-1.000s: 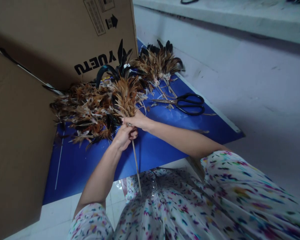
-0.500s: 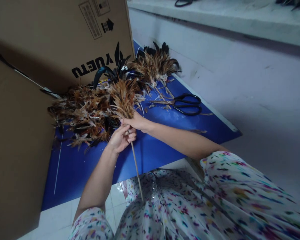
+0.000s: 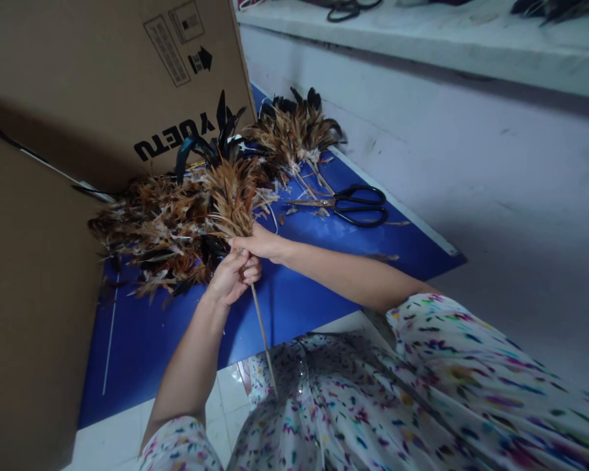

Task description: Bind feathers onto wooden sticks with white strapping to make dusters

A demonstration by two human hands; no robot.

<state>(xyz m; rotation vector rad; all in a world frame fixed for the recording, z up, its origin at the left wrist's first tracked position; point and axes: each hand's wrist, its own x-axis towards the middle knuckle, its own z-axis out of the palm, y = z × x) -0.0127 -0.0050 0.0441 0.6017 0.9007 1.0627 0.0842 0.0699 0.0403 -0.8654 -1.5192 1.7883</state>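
A feather duster (image 3: 232, 193) of brown and black feathers on a thin stick is held over the blue table (image 3: 177, 353). My left hand (image 3: 233, 275) is closed round the stick just below the feathers. Directly above it, my right hand (image 3: 260, 242) grips the base of the feathers, its thumb close to the left hand's fingers. The stick slants down toward my patterned clothing. Beside the duster on the left lies a heap of loose feathers (image 3: 152, 229). Black-handled scissors (image 3: 356, 204) rest on the table to the right.
More feather bunches on sticks (image 3: 297, 127) lie at the far end of the table. Large cardboard boxes (image 3: 93, 72) stand along the left and back. A wall (image 3: 397, 144) with a ledge (image 3: 422, 39) bounds the right; another pair of scissors (image 3: 346, 9) is on the ledge.
The whole view has shifted slightly, showing more of the ledge. Both hands keep hold of the duster; the left fingers have curled a little tighter round the stick.
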